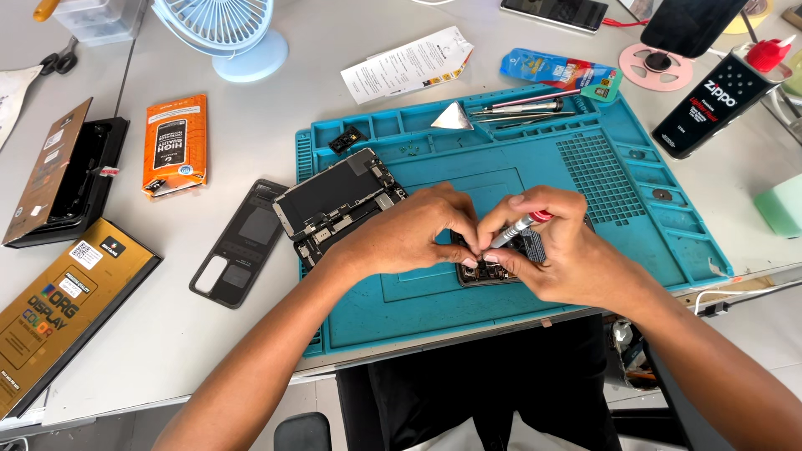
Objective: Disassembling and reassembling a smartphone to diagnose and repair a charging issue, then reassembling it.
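Note:
An opened phone body [489,269] lies on the blue work mat [576,175], mostly hidden under both hands. My left hand [409,230] presses down on its left part with the fingertips. My right hand [555,246] grips a small silver screwdriver with a red cap [520,227], its tip down on the phone's inside. A second opened phone frame [334,200] showing its battery and boards lies tilted at the mat's left edge, beside my left wrist.
A black back cover [242,242] lies left of the mat. An orange packet [174,144], two open boxes [63,171] and a small fan [225,33] stand further left. Tweezers and tools [518,107] sit in the mat's top trays. A black bottle [710,104] lies at right.

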